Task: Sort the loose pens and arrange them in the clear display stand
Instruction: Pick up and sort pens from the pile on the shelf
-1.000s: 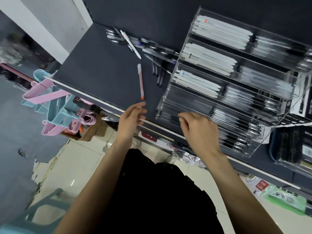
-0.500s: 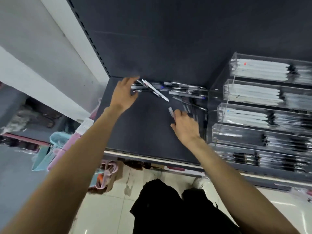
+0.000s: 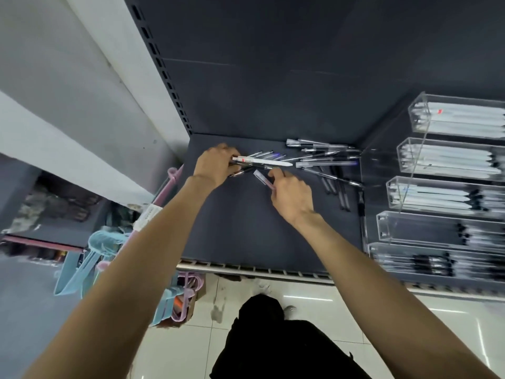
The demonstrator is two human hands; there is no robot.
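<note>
Two hands at rear of shelf (image 3: 246,236). Left hand (image 3: 216,165) clasps white pen (image 3: 262,161) with several dark ones; right hand (image 3: 292,195) pinches translucent pen (image 3: 261,178). Loose pens (image 3: 325,157) lie scattered beside clear display stand (image 3: 393,187). Align your bundle's tips before carrying; sort by colour.

No lettering, number or brand can be read anywhere. The long white pen with a small red mark (image 3: 262,161) bears only that blurred patch, and the white tag on the dark shelf's edge (image 3: 147,216) carries print too smeared to decipher.
</note>
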